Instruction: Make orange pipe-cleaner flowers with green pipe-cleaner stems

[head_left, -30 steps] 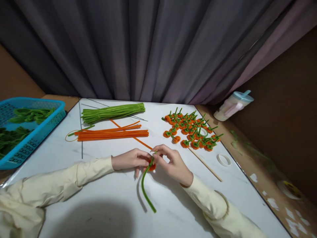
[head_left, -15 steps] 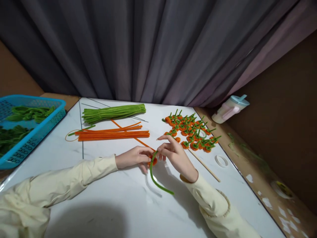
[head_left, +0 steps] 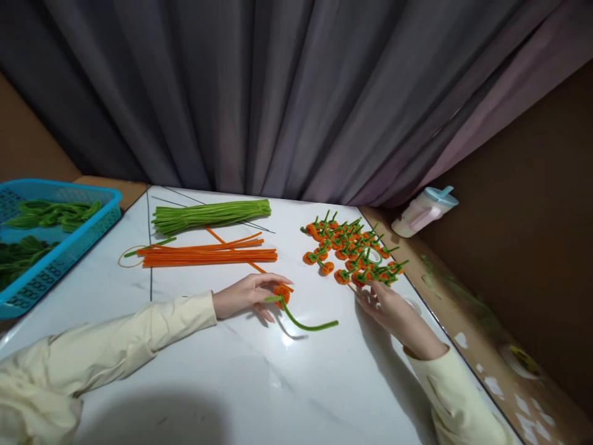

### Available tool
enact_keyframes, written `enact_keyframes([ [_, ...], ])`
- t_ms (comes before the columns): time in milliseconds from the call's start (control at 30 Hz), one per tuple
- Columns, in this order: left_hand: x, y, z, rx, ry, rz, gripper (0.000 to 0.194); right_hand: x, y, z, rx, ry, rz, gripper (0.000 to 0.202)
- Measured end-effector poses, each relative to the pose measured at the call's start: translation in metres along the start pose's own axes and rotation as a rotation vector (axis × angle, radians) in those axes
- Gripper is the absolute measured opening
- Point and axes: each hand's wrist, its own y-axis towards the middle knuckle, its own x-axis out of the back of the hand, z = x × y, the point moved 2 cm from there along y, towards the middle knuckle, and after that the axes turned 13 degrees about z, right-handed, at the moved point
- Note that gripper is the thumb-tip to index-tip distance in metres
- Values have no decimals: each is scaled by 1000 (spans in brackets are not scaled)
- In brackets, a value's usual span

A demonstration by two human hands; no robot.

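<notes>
Between the fingers of my left hand (head_left: 248,298) is an orange coiled pipe-cleaner piece (head_left: 281,296). A green pipe cleaner (head_left: 308,326) crosses its front and curves out to the right. My right hand (head_left: 386,309) has its fingers closed around the thin wooden stick (head_left: 353,288), just below a cluster of small orange pieces with green stems (head_left: 343,276). Its fingers hide most of the stick.
Behind my left hand lie orange pipe cleaners (head_left: 208,256) and a green bundle (head_left: 210,215). A blue basket (head_left: 69,259) with green pieces stands at left. A cup (head_left: 424,211), a tape roll (head_left: 521,361) and paper scraps (head_left: 493,387) are at right.
My right hand has let go of the green pipe cleaner and moved right to the wooden stick. My left hand still holds the orange piece, now more exposed.
</notes>
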Motion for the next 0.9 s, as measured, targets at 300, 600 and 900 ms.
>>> enact_keyframes([
  [300,3,2,3,-43,-68,-32,30,-20,-25,-1,42,209,291,27],
  [600,-2,3,7,-152,100,-197,38,-12,-50,101,363,1279,592,46],
  [900,-10,-3,14,-249,495,-298,18,-22,-21,142,284,1916,711,29],
])
